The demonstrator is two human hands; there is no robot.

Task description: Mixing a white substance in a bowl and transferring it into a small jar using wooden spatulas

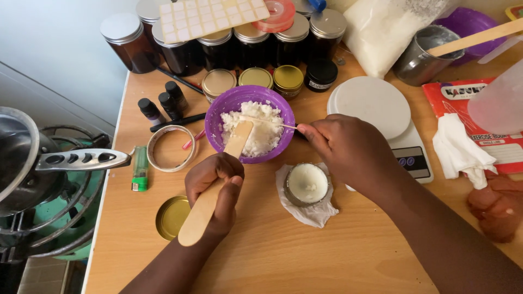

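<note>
A purple bowl (229,103) of white flaky wax (260,133) stands mid-table. My left hand (215,190) grips a flat wooden stick (204,209) whose tip rests in the wax. My right hand (346,149) pinches a thin white wick (267,121) that lies across the bowl. Below the right hand sits a small round tin (307,184) filled with white wax, resting on a crumpled white tissue (310,215).
Dark jars with silver lids (239,43) line the back. A white kitchen scale (381,109), gold lids (171,216), a green lighter (140,169), a tape roll (170,148), small dark bottles (163,103) and a pot handle (81,159) surround the bowl. Another person's hand (496,209) is at right.
</note>
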